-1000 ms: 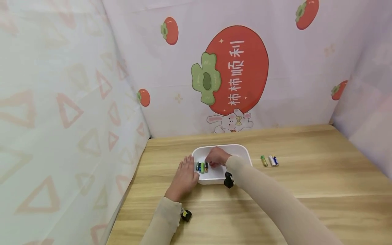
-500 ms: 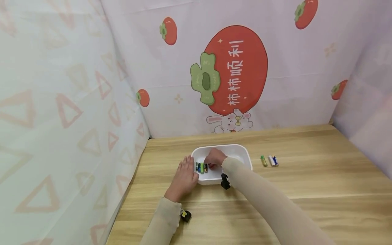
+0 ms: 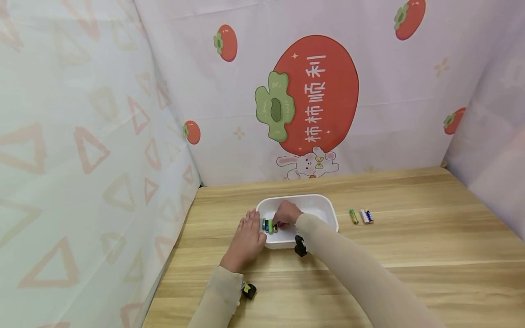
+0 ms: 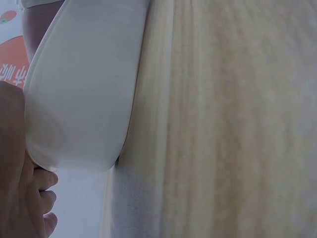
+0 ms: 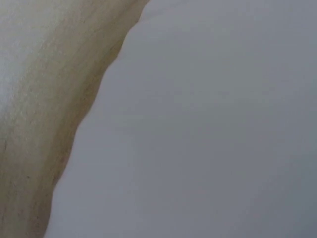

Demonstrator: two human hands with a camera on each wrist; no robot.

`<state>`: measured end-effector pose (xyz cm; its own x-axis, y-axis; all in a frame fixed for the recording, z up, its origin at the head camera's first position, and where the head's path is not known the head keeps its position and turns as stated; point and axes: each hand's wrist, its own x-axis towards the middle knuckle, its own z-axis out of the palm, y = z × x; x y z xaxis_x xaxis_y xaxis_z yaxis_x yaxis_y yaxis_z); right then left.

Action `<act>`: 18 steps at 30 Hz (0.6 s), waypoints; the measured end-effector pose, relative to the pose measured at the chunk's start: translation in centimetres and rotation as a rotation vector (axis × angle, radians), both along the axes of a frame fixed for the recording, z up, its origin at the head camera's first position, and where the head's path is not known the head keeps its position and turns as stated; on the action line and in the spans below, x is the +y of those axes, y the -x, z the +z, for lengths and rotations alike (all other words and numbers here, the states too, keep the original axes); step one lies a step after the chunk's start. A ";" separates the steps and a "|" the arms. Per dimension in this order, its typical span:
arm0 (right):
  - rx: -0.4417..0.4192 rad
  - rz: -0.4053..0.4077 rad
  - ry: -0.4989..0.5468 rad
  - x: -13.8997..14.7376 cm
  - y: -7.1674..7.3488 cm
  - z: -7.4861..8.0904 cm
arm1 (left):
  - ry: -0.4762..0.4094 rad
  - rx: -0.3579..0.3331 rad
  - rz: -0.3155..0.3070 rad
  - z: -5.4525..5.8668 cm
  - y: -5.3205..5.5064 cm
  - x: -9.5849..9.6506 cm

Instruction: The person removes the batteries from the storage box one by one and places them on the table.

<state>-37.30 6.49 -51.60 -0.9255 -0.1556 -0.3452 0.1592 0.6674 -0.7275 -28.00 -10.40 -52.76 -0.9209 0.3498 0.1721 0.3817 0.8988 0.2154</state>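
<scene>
In the head view a white tray (image 3: 321, 210) stands on the wooden table. My left hand (image 3: 245, 239) lies with straight fingers along its left rim, the thumb at the near corner. The left wrist view shows that hand (image 4: 20, 178) against the tray's outer wall (image 4: 84, 89). Inside the tray, at its left end, a bright green battery (image 3: 270, 226) lies side by side with several others. My right hand (image 3: 288, 213) reaches in with curled fingers and pinches the rightmost battery (image 3: 275, 229) of that row, dark and gold-coloured, partly hidden under the fingertips.
To the right of the tray lie a green-and-gold battery (image 3: 353, 217), a white one (image 3: 364, 216) and a blue one (image 3: 369, 216). Printed cloth walls (image 3: 229, 159) close off the table's back and sides. A pale surface (image 5: 198, 124) fills most of the right wrist view.
My right hand has shifted slightly left and toward me, its fingertips now covering more of the rightmost battery. My left hand has stayed at the rim.
</scene>
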 end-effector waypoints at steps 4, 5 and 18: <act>0.063 0.028 -0.065 -0.1 -0.4 0.2 | 0.006 -0.002 0.003 0.0 0.1 0.1; 0.077 0.033 -0.079 -0.1 -0.5 0.3 | 0.006 -0.003 0.003 0.0 0.1 0.1; 0.117 0.059 -0.114 0.1 -1.3 1.2 | -0.003 0.009 -0.001 -0.5 0.1 0.0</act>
